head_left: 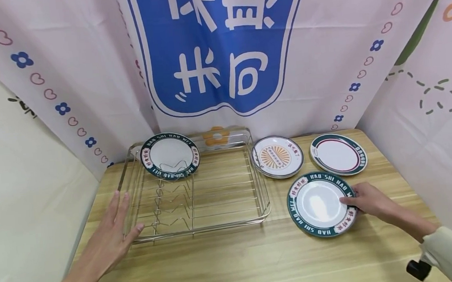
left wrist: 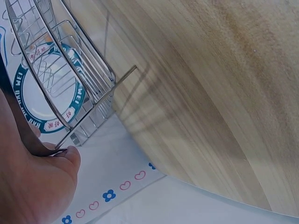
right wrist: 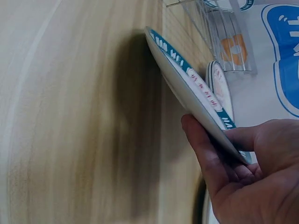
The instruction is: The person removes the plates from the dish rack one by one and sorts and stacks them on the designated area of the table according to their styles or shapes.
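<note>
My right hand [head_left: 374,201] grips a white plate [head_left: 318,204] with a green lettered rim by its right edge. In the right wrist view, the plate [right wrist: 194,95] is tilted and raised off the table, the thumb on its upper face and fingers beneath. At the wire dish rack's [head_left: 232,224] front left corner, my left hand [head_left: 112,238] has its fingers extended along the side; whether it presses the wire I cannot tell. A matching green-rimmed plate [head_left: 171,156] leans in the rack's back left slot, also visible through the wires in the left wrist view.
Right of the rack lies a small stack of white plates [head_left: 277,157] with an orange sunburst pattern. Beside it, a plate with green and red rings [head_left: 338,154] sits near the table's back right. A patterned cloth [head_left: 97,76] hangs behind the wooden table [head_left: 236,268].
</note>
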{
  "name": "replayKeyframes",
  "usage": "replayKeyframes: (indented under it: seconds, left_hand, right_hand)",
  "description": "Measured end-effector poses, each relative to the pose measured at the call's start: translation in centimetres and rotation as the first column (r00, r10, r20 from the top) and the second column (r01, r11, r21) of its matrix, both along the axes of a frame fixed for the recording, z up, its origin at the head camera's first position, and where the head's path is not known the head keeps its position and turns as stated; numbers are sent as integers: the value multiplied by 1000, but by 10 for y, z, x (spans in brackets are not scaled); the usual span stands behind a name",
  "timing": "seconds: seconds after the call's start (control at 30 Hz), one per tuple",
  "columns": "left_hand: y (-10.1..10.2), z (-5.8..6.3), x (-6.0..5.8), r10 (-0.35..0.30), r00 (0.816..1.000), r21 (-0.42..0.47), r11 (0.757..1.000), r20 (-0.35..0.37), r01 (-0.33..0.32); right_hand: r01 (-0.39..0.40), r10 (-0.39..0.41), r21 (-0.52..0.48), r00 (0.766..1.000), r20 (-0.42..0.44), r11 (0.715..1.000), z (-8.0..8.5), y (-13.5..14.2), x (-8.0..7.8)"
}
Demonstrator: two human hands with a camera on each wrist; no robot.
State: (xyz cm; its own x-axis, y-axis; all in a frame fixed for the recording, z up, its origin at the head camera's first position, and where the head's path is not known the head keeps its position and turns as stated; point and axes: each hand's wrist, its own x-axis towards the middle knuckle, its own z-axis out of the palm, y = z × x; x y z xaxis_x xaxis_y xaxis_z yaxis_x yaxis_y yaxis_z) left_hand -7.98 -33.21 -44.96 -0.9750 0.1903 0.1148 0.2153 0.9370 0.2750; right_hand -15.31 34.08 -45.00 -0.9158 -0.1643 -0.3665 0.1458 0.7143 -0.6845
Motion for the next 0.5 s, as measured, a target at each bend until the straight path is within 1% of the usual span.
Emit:
replayKeyframes:
  seconds: [0.13,0.27,0.4,0.5]
  left_hand:
    - [0,1,1,9,1000,-8,1000,6,-9]
    - [0,1,1,8,1000,-15,1000,2,-8]
    - [0,-1,0,6,1000,-13,1000,-2,-6]
    - [-1,-1,0,8,1000,-13,1000,-1,-8]
  right_hand:
    - [32,-32,15,999,24,999,-12,-1,0]
    - [65,-65,20,997,49,998,-20,-3,-1]
    - [66,-68,43,996,54,997,-26,-5,-2]
    - [55,-60,89,997,52,995,-31,-7,-3]
